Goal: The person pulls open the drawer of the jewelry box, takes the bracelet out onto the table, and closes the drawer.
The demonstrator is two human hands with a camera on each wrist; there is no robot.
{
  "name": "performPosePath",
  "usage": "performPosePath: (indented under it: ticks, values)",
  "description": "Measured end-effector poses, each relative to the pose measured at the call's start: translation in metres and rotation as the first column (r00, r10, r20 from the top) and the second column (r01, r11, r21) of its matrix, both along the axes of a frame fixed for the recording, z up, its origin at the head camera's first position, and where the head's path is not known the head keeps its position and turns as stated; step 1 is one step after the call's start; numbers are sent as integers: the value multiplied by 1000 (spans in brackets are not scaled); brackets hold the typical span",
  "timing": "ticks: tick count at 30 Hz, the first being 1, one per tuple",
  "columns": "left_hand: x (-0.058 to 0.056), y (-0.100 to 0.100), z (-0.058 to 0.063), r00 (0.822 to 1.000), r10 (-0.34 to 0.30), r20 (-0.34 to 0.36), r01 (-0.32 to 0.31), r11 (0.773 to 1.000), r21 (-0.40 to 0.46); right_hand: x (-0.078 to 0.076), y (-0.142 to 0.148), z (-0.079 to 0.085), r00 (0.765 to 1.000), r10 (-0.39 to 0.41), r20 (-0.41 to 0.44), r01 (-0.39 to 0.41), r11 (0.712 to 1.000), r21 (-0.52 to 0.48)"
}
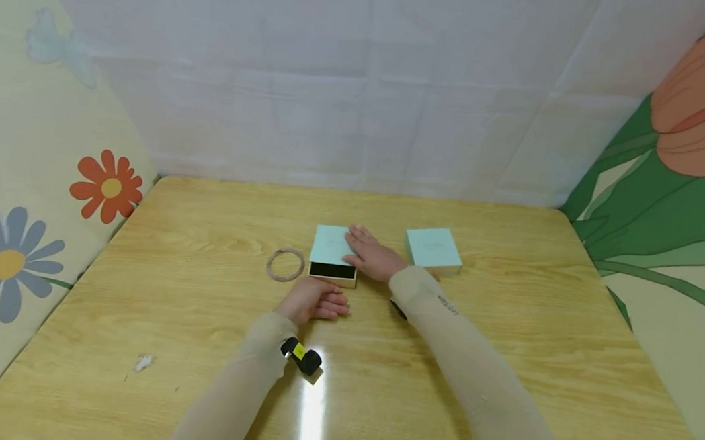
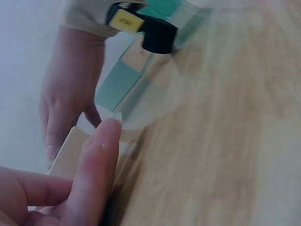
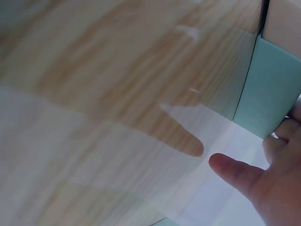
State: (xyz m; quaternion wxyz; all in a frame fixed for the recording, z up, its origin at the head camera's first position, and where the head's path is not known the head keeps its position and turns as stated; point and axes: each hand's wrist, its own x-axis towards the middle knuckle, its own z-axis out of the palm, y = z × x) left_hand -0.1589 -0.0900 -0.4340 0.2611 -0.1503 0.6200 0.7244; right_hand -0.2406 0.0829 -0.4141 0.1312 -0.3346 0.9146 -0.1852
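A small box has a mint lid (image 1: 327,244) over a cream base (image 1: 332,281), and a dark interior shows along the front. My right hand (image 1: 378,256) rests on the lid's right part with fingers straight, the thumb apart from them. In the right wrist view its fingers reach the mint side (image 3: 268,89) of a box. Just in front of the base is my left hand (image 1: 317,300), turned on its side, fingers loosely bent with nothing held. The left wrist view puts its fingertips (image 2: 101,141) close to the cream box wall (image 2: 70,150).
A second mint box (image 1: 434,248) with a cream lower edge stands to the right, beside the right wrist. Left of the first box lies a brownish ring (image 1: 281,279). A white scrap (image 1: 143,363) is on the wooden table (image 1: 207,224) at the near left.
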Motion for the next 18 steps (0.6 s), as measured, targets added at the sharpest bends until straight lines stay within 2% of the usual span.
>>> performPosePath:
  ticks: [5,18]
  values:
    - [1,1,2,1000,17,-4,-17,1000,-24,-1,-1,-2,1000,8,-20,-8,1000,-9]
    - [-6,-6,3,999,-41,24,41,999,0,-1,-1,1,1000,4,-19,-4,1000,-5]
